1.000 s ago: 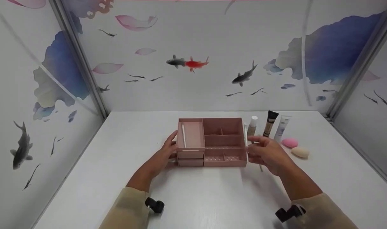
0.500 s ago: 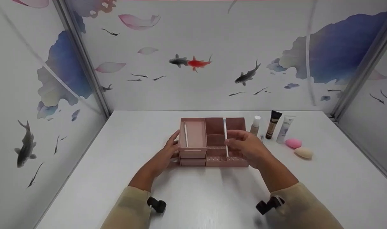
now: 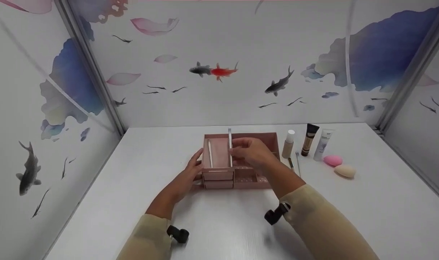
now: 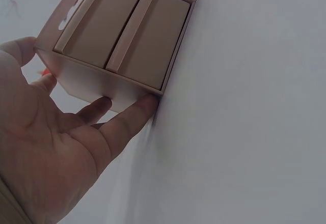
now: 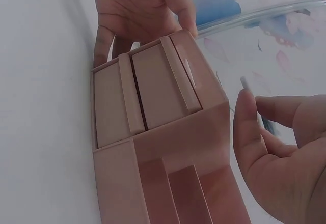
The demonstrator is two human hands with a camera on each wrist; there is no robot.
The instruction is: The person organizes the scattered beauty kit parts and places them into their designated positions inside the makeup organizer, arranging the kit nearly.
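Observation:
A pink makeup organizer point(image 3: 251, 186) stands on the white table, with drawers at its left and divided compartments at its right. My left hand point(image 3: 179, 181) rests against its left side; in the left wrist view, spread fingers point(image 4: 127, 124) touch that wall beside two drawer fronts point(image 4: 153, 40). My right hand point(image 3: 254, 154) pinches a slim white stick point(image 3: 230, 144) between thumb and fingers, held upright over the right edge of the top tray point(image 3: 221, 144). Its tip point(image 5: 245, 83) shows above my fingers in the right wrist view. Another slim white stick point(image 3: 210, 153) lies in the tray.
Right of the organizer stand a white-capped bottle point(image 3: 288, 144), a black-capped tube point(image 3: 309, 140) and a white tube point(image 3: 323, 144). Two thin brushes point(image 3: 298, 162) lie in front of them. A pink sponge point(image 3: 333, 160) and a beige sponge point(image 3: 345, 171) sit farther right.
My right hand has carried the white stick leftward from the organizer's right side, across the compartments, to the tray's right edge. My left hand has stayed at the organizer's left side.

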